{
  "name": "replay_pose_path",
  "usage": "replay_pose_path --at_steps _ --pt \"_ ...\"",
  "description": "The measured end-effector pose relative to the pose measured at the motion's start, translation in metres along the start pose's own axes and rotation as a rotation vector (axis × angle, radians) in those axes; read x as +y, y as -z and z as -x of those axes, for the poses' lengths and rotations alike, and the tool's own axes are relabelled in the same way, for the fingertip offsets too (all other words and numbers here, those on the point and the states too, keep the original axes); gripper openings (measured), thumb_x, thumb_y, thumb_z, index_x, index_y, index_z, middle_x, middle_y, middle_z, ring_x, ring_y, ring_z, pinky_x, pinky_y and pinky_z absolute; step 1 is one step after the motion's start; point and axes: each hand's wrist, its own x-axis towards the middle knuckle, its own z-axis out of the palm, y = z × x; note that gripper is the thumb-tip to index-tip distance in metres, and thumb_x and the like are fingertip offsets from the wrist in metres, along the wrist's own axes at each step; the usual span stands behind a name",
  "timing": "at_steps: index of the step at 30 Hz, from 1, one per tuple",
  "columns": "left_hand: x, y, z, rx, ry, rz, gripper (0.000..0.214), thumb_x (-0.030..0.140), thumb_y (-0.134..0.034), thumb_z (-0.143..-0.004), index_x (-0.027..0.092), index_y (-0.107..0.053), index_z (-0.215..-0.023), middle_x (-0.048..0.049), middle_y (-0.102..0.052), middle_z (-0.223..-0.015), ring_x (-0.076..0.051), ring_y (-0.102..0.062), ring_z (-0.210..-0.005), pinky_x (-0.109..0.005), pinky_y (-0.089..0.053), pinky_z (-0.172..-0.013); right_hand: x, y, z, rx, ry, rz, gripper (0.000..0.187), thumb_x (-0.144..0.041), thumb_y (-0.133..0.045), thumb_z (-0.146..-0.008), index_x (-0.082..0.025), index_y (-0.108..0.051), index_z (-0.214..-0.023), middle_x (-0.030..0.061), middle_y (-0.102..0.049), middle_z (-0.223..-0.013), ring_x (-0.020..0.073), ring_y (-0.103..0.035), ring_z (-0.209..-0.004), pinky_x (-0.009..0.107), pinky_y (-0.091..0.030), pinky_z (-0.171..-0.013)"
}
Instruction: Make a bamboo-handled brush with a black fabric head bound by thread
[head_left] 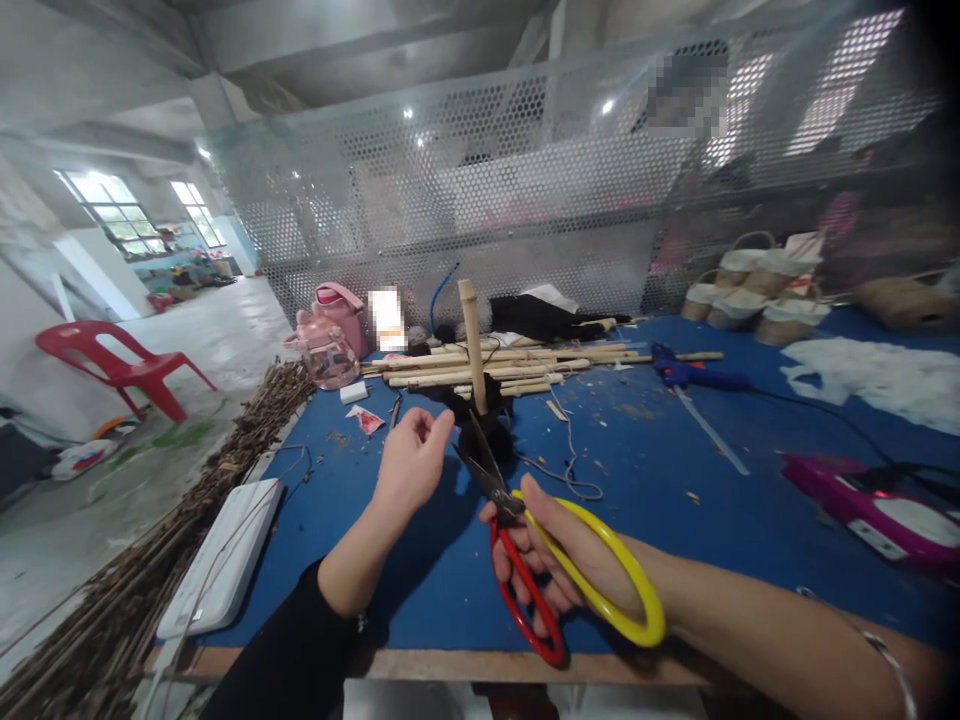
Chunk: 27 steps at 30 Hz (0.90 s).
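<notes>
My right hand [555,555] grips scissors [510,505] with one yellow and one red handle. Their blades are apart, pointing forward toward the dark base of an upright bamboo stick [472,340]. A fluffy black bundle [487,435] surrounds the foot of that stick. Just left of the blades, my left hand [415,450] is closed with thumb and index finger pressed together. Whatever it may pinch is too small or hidden to make out.
Cut bamboo sticks [487,370] and black cloth [536,318] lie behind. A blue glue gun [697,372], white cloth [877,380] and purple device [870,510] are right. Left are a pink bottle [330,355], white power strip [225,560] and twigs [195,490]. Grey string [574,470] lies centrally.
</notes>
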Motion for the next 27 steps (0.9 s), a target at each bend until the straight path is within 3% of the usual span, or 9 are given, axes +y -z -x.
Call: replay_pose_path --at_steps 6,11,19,24,27 --pt "0.002 0.001 -0.005 0.063 -0.059 -0.123 0.043 0.055 -0.045 -0.08 0.018 -0.04 -0.057 0.006 -0.037 -0.047 -0.009 -0.035 -0.048 -0.023 -0.024 -0.049 -0.008 -0.001 -0.011 0.031 0.015 -0.051 0.066 -0.078 -0.029 -0.074 -0.022 -0.042 -0.107 0.0013 -0.054 -0.068 0.0127 -0.05 -0.052 0.025 -0.046 -0.044" --pt "0.002 -0.004 -0.005 0.008 -0.061 -0.155 0.043 0.05 -0.047 -0.079 0.018 -0.041 -0.05 0.0047 -0.039 -0.044 -0.009 -0.036 -0.047 -0.023 -0.024 -0.047 -0.014 -0.005 -0.017 0.045 0.025 -0.054 0.065 -0.077 -0.027 -0.076 -0.021 -0.043 -0.106 0.0015 -0.054 -0.067 0.0127 -0.05 -0.052 0.026 -0.047 -0.045" --pt "0.0 -0.013 0.005 -0.248 0.166 0.215 0.027 0.039 -0.049 -0.076 0.018 -0.045 -0.059 0.0006 -0.056 -0.053 -0.01 -0.049 -0.044 -0.021 -0.035 -0.043 -0.012 -0.006 -0.018 0.076 0.055 -0.098 0.066 -0.077 -0.024 -0.077 -0.021 -0.044 -0.107 0.0002 -0.052 -0.064 0.012 -0.048 -0.049 0.024 -0.045 -0.042" --pt "-0.006 -0.019 0.01 -0.242 0.124 0.299 0.03 0.04 -0.047 -0.079 0.019 -0.041 -0.058 0.0054 -0.041 -0.044 -0.006 -0.035 -0.036 -0.019 -0.026 -0.037 -0.009 -0.002 -0.02 0.087 0.068 -0.136 0.066 -0.076 -0.018 -0.079 -0.022 -0.046 -0.105 -0.0039 -0.044 -0.056 0.0096 -0.042 -0.04 0.019 -0.039 -0.034" --pt "-0.01 -0.021 0.01 -0.251 0.119 0.309 0.03 0.04 -0.045 -0.08 0.019 -0.041 -0.059 0.0048 -0.042 -0.046 -0.007 -0.037 -0.037 -0.02 -0.027 -0.038 -0.006 -0.002 -0.021 0.082 0.076 -0.207 0.067 -0.076 -0.014 -0.078 -0.022 -0.047 -0.102 -0.0052 -0.04 -0.053 0.0084 -0.036 -0.036 0.018 -0.035 -0.029"
